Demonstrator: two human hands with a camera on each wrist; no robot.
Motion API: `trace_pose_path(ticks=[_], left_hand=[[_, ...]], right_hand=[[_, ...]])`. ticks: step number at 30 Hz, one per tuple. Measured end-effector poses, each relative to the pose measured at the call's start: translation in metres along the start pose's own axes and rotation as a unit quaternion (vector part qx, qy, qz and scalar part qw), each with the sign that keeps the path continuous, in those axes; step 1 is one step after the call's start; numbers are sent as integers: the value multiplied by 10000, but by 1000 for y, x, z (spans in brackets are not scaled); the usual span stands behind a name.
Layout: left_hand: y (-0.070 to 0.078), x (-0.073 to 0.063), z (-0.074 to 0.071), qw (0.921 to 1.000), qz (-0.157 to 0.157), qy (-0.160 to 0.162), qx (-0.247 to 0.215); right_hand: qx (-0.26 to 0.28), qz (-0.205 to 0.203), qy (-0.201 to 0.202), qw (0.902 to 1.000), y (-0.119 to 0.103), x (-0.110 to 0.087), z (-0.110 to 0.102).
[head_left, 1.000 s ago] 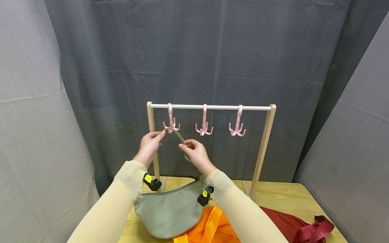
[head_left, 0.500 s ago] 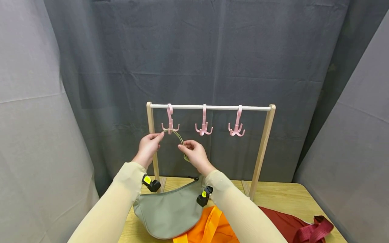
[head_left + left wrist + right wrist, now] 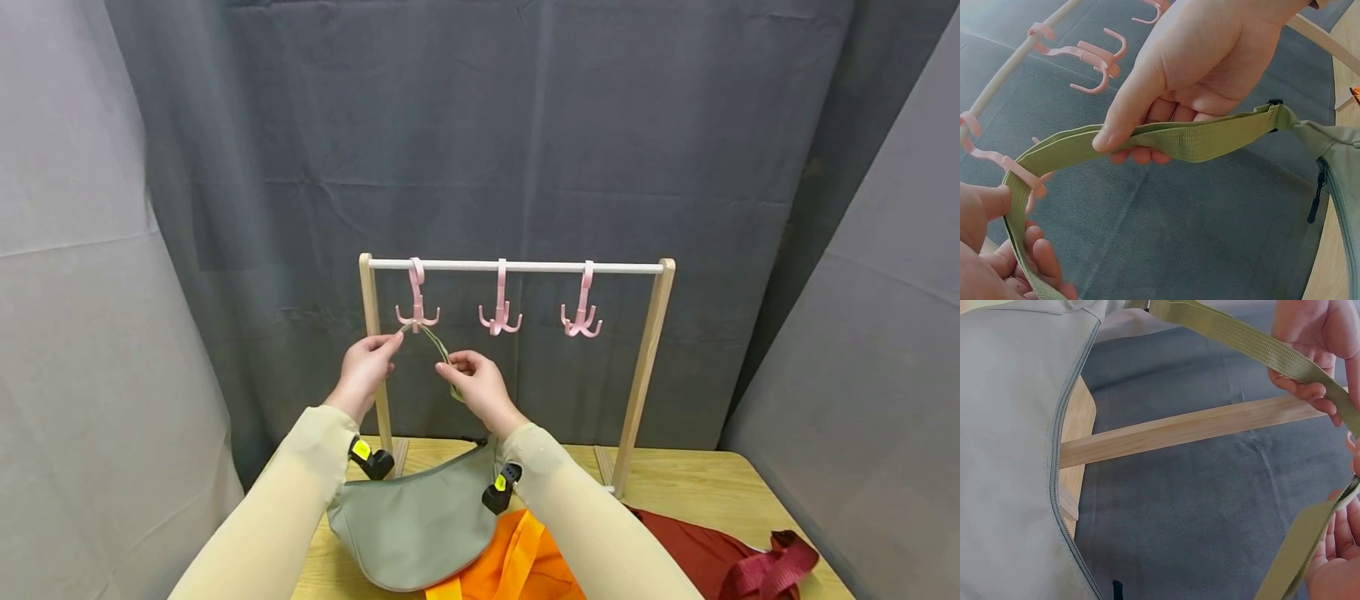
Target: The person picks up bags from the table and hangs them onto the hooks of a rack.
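Observation:
A grey-green shoulder bag (image 3: 416, 529) hangs low in front of the rack, its olive webbing strap (image 3: 1229, 137) raised between my hands. My left hand (image 3: 366, 368) pinches the strap just left of the leftmost pink hook (image 3: 417, 296). To the right of that hook and slightly lower, my right hand (image 3: 480, 385) pinches the same strap between thumb and fingers. In the left wrist view the strap passes among the hook's lower prongs; how fully it sits on one I cannot tell. The bag's zipper (image 3: 1060, 469) shows in the right wrist view.
Two more pink hooks, a middle one (image 3: 501, 300) and a right one (image 3: 582, 304), hang from the white rod (image 3: 540, 267) of a wooden rack. An orange bag (image 3: 517, 554) and a dark red bag (image 3: 697, 546) lie on the wooden table (image 3: 690, 479).
Both hands have come down slightly with the strap. The strap's top, earlier arched in front of the left hook, now bends at the hook's base and is partly hidden by it.

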State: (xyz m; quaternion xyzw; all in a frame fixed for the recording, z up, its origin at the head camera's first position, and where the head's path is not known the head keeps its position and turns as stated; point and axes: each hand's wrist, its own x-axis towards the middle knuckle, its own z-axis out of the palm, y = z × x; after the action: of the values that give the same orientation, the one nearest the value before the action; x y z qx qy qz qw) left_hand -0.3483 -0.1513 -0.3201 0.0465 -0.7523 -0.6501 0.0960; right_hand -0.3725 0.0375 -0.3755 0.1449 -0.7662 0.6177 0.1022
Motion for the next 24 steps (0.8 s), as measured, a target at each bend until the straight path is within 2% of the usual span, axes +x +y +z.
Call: trace_pose_path(ticks=[13,18,24], left_hand=[[-8,1,-2,9998,169,-138,-15],[-12,-1,-3,9996,229,-146,21],[-18,-3,-4,9992,363,5,147]], right_hand=[[-7,-11,-74,10000,3,2,-1],[-266,-223,-13,9994,4,1,-2],[-658,-393,-19,9971,5,-4,-4]])
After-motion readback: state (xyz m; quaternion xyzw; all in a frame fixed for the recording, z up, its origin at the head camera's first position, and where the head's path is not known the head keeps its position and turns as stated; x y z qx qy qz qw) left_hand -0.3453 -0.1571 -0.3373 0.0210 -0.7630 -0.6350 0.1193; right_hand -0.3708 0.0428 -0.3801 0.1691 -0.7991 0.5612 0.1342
